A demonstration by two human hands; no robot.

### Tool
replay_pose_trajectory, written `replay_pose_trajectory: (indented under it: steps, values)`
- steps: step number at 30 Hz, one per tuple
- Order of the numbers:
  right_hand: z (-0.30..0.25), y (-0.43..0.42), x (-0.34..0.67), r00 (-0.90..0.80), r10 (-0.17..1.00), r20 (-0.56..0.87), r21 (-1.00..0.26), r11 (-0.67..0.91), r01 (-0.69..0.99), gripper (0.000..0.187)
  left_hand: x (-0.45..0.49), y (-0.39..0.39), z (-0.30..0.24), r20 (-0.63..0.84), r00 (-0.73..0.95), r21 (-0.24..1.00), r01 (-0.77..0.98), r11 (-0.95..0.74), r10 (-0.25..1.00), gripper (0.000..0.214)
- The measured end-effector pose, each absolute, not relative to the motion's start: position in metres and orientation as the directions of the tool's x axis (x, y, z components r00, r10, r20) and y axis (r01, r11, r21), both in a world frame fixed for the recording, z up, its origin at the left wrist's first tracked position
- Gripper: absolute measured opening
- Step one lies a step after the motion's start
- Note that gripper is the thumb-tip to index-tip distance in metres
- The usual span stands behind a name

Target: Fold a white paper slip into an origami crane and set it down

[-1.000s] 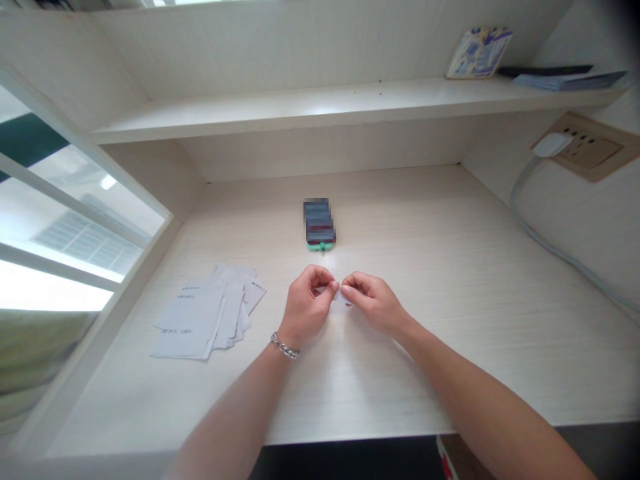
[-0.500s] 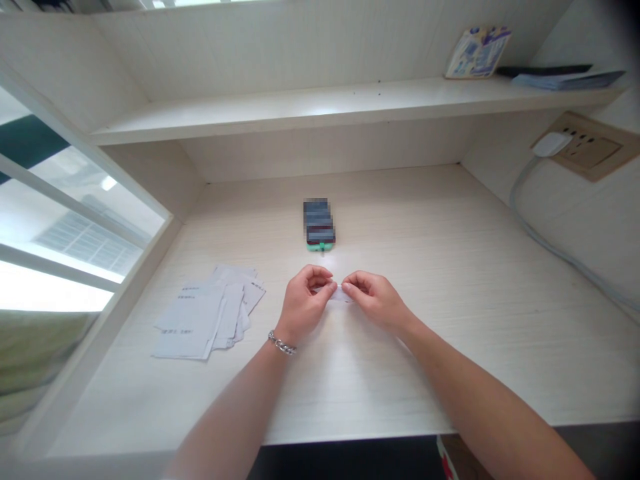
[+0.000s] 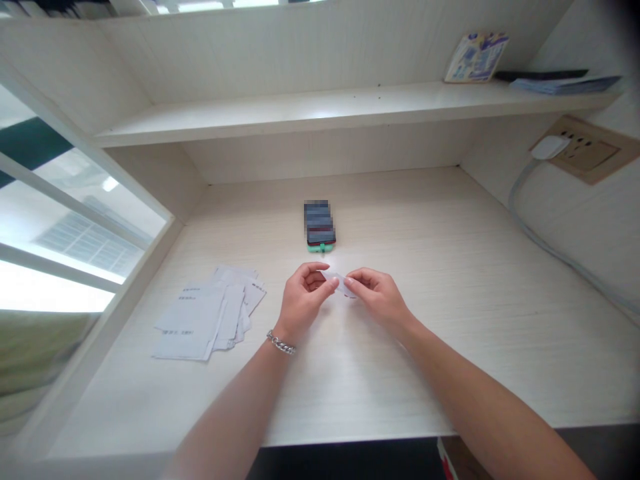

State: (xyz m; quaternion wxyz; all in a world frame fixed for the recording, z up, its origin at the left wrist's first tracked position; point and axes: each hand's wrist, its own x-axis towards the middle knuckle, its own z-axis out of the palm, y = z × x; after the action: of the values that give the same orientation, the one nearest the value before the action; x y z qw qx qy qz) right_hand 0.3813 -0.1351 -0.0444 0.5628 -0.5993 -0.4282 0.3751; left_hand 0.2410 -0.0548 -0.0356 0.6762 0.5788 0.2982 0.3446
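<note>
Between my two hands is a small piece of white paper (image 3: 341, 285), tilted, with faint dark marks along its lower right edge. My left hand (image 3: 309, 293), with a silver chain bracelet at the wrist, pinches its left side between thumb and fingers. On the right side, my right hand (image 3: 376, 293) grips the paper with thumb and forefinger. Parts of the paper are hidden behind my fingers. Just beyond my hands lies a phone (image 3: 320, 223), its screen blurred out, with a green edge at the near end.
Loose sheets of white paper (image 3: 195, 317) lie in a pile at the left of the desk (image 3: 450, 267). A shelf (image 3: 300, 120) crosses above, bearing a patterned packet (image 3: 477, 58). A cable (image 3: 545, 247) runs down from the wall socket (image 3: 590, 150) at the right.
The paper between my hands has turned and shows more of its face, its left end now higher. My hands have shifted only slightly. The paper pile and the phone have stayed put.
</note>
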Motion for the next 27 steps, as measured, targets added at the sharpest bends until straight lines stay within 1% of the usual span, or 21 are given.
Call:
replay_pose_trajectory:
  steps: [3, 5, 8, 11, 13, 17, 19, 23, 27]
  values:
    - [-0.0453, -0.1341, 0.3793, 0.407, 0.913, 0.027, -1.000, 0.021, 0.019, 0.020, 0.2408, -0.0556, -0.0372, -0.021, 0.599, 0.988, -0.110, 0.108, 0.801, 0.050]
    - [-0.0452, -0.1336, 0.3782, 0.437, 0.899, 0.014, -0.999, 0.031, -0.033, 0.022, 0.2412, -0.0562, -0.0384, -0.042, 0.599, 0.985, -0.109, 0.134, 0.800, 0.055]
    - [-0.0441, -0.1335, 0.3778, 0.451, 0.892, 0.007, -0.998, 0.033, -0.050, 0.023, 0.2423, -0.0569, -0.0397, -0.055, 0.609, 0.984, -0.103, 0.148, 0.791, 0.044]
    - [-0.0425, -0.1341, 0.3788, 0.431, 0.902, 0.023, -0.999, 0.007, 0.038, 0.022, 0.2430, -0.0572, -0.0398, -0.036, 0.598, 0.987, -0.105, 0.123, 0.801, 0.033]
    - [-0.0423, -0.1343, 0.3798, 0.408, 0.913, 0.019, -0.996, -0.017, 0.085, 0.022, 0.2430, -0.0572, -0.0390, -0.029, 0.581, 0.991, -0.091, 0.100, 0.814, 0.030]
    - [-0.0449, -0.1338, 0.3817, 0.422, 0.906, 0.020, -0.996, -0.019, 0.089, 0.024, 0.2426, -0.0578, -0.0369, -0.037, 0.585, 0.997, -0.033, 0.069, 0.810, 0.026]
    - [-0.0469, -0.1334, 0.3822, 0.432, 0.901, 0.025, -0.995, -0.017, 0.094, 0.024, 0.2426, -0.0585, -0.0367, -0.030, 0.598, 0.999, -0.018, 0.051, 0.801, 0.027]
    - [-0.0489, -0.1327, 0.3813, 0.436, 0.900, -0.006, -1.000, -0.013, 0.013, 0.025, 0.2426, -0.0592, -0.0392, 0.007, 0.567, 1.000, -0.012, 0.000, 0.823, 0.031]
    - [-0.0475, -0.1325, 0.3789, 0.472, 0.882, -0.019, -1.000, -0.011, -0.019, 0.026, 0.2426, -0.0596, -0.0414, 0.030, 0.514, 0.999, 0.016, -0.044, 0.857, 0.025]
